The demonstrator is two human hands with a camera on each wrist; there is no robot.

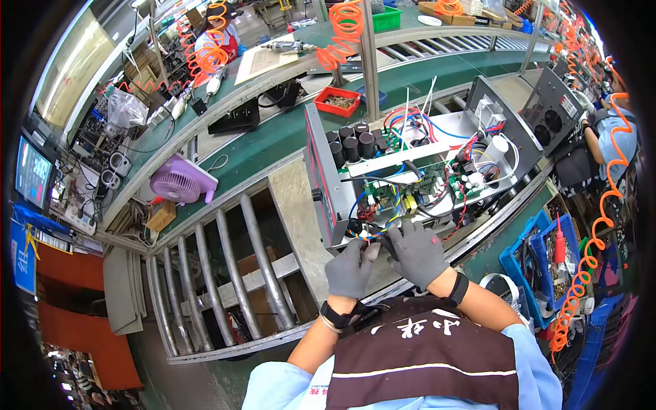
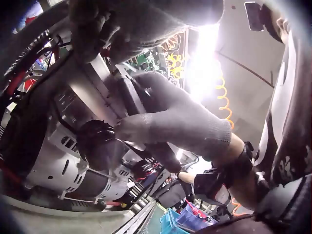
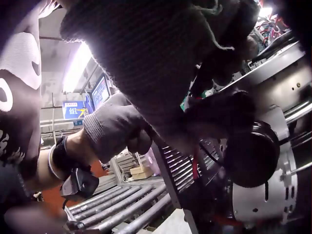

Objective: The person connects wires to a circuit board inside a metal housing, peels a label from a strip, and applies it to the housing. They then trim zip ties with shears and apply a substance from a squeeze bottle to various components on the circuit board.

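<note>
A metal equipment chassis (image 1: 328,195) lies open, with a green circuit board (image 1: 427,179), black capacitors (image 1: 352,145) and coloured wires inside. At its near edge, by the front panel, my grey-gloved left hand (image 1: 350,270) pinches at a bundle of thin wires (image 1: 369,236); its fingers look curled in the left wrist view. Beside it, my gloved right hand (image 1: 420,256) bends over the same edge. A dark bar-like piece (image 2: 129,95) lies between its thumb and fingers in the left wrist view. Below them sits a round black part (image 3: 254,155); the right fingertips are in shadow.
Metal rollers (image 1: 236,266) extend left of the board (image 1: 290,198) under the chassis. Blue bins (image 1: 526,256) with parts and a coiled orange hose (image 1: 591,253) are at the right. Behind stand a red parts tray (image 1: 336,96) and a purple fan (image 1: 179,181). Other people work nearby.
</note>
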